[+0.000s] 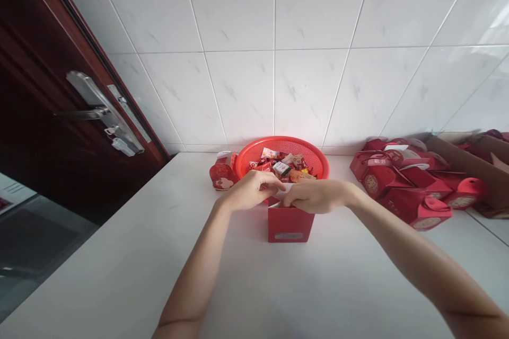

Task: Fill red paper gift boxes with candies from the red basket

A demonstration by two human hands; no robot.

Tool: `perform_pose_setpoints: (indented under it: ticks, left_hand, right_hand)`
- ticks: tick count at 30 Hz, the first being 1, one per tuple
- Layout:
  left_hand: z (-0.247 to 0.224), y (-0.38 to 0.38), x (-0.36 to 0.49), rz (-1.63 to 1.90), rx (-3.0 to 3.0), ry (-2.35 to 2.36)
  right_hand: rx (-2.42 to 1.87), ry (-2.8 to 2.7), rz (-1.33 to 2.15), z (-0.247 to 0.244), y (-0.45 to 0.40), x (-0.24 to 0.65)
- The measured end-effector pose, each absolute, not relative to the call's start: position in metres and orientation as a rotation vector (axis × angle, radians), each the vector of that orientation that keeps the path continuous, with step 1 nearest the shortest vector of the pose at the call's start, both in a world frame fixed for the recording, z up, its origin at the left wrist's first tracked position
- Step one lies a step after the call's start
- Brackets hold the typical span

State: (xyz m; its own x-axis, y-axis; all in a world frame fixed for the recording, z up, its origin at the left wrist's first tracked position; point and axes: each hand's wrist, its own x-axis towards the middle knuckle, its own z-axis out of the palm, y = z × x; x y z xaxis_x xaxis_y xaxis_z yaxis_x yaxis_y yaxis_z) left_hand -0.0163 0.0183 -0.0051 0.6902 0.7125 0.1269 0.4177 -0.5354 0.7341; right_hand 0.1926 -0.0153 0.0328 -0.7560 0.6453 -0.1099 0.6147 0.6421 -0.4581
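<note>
A red paper box (289, 225) stands upright on the white table, its top flaps raised and their pale inner side showing. My left hand (254, 189) is at the box's upper left, its fingers curled on a flap. From the right, my right hand (318, 196) reaches over the top of the box with fingers bent down onto a flap. Just behind both hands sits a red plastic basket (323, 163) with wrapped candies (281, 168) in it. Whatever is inside the box is hidden.
A small red box (224, 172) stands left of the basket. Several folded red boxes (413, 206) are heaped at the right, beside a cardboard carton (469, 161). A tiled wall (238, 90) rises behind the table (159, 254); a dark door (47, 63) is at the left.
</note>
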Motion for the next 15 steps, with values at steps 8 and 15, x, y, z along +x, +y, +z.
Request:
perform_pose_setpoints:
  ticks: [8, 15]
  left_hand:
    - [-0.008, 0.022, -0.017, 0.561, 2.184, 0.816]
    - [-0.005, 0.024, -0.017, 0.569, 2.150, 0.762]
  right_hand:
    - [-1.138, -2.990, 1.145, 0.041, 0.022, 0.166]
    - [-1.181, -2.702, 0.786, 0.014, 0.046, 0.145]
